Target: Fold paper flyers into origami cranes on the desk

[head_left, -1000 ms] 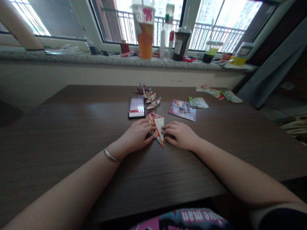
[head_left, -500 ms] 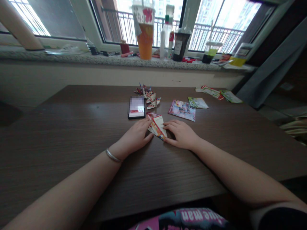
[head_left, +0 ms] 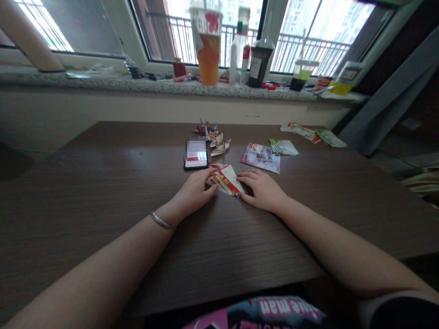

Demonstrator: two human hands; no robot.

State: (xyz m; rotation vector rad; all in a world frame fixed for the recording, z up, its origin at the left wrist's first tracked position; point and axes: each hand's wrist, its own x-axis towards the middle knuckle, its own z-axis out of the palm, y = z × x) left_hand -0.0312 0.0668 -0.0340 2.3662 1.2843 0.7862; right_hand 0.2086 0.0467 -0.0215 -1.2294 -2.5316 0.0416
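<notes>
A folded piece of printed paper (head_left: 226, 179), white with red, orange and yellow, lies on the brown table between my hands. My left hand (head_left: 196, 186), with a silver bangle at its wrist, grips the paper's left end between thumb and fingers. At the right end, my right hand (head_left: 262, 188) holds the paper's edge with its thumb near the lower corner and its fingertips higher up. Just beyond my left hand lies a phone (head_left: 196, 154) with a lit, partly blurred screen. Folded paper pieces (head_left: 216, 140) are heaped behind the paper and beside the phone.
To the right lie a pink and blue printed packet (head_left: 261, 158), a small stack of green-white cards (head_left: 284, 147) and more printed papers (head_left: 304, 132) at the back. A tall cup of orange drink (head_left: 208, 57), bottles and a dark cup (head_left: 259, 64) stand on the windowsill (head_left: 137, 87).
The paper has turned slightly and lies flatter, with more of its red and orange print showing at the left. My right hand has shifted a little to the right.
</notes>
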